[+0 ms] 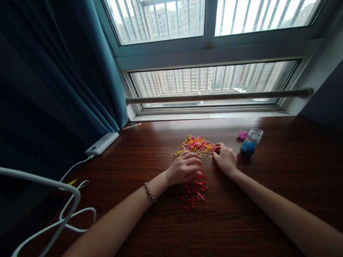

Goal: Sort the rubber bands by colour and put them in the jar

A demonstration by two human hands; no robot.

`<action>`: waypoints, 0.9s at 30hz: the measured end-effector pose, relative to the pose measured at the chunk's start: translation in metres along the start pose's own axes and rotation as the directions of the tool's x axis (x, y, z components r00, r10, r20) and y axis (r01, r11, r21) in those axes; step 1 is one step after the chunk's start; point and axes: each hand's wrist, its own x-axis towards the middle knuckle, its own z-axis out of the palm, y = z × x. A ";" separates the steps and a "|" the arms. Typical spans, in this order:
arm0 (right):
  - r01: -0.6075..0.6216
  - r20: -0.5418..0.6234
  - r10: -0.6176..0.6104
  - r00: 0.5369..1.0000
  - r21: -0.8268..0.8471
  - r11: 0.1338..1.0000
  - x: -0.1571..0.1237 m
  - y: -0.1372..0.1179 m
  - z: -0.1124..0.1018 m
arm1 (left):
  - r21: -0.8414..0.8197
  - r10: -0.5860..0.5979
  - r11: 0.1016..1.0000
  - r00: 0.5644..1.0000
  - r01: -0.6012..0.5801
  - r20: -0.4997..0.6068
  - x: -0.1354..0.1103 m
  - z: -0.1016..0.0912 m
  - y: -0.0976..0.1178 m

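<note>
Thin, looped yellow, pink and orange bands are heaped on the table; red bands are scattered nearer. Left hand and right hand are curved beside the heap; pinching cannot be determined.

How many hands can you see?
2. The left hand is between the colourful pile and most of the red loops; the right hand is at the pile's right edge. No other hand shows.

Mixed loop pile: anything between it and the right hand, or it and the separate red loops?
Nothing visible between the right hand and the mixed pile; that hand's fingers are at its right edge. Toward the red loops, the left hand covers the left part of the gap; bare desk shows right of it.
</note>
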 end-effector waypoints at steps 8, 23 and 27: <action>0.083 0.066 -0.122 0.990 0.426 0.901 0.004 0.003 0.007 | 0.085 -0.191 0.979 0.980 0.186 0.048 -0.001 0.000 -0.007; -0.052 0.053 0.019 0.998 0.745 0.665 0.010 0.008 0.012 | 0.068 -0.542 0.838 0.840 0.541 -0.006 -0.005 0.017 -0.023; -0.061 0.067 0.015 0.998 0.768 0.638 0.009 0.006 0.011 | -0.064 -0.588 0.809 0.800 0.584 -0.119 -0.009 0.020 -0.032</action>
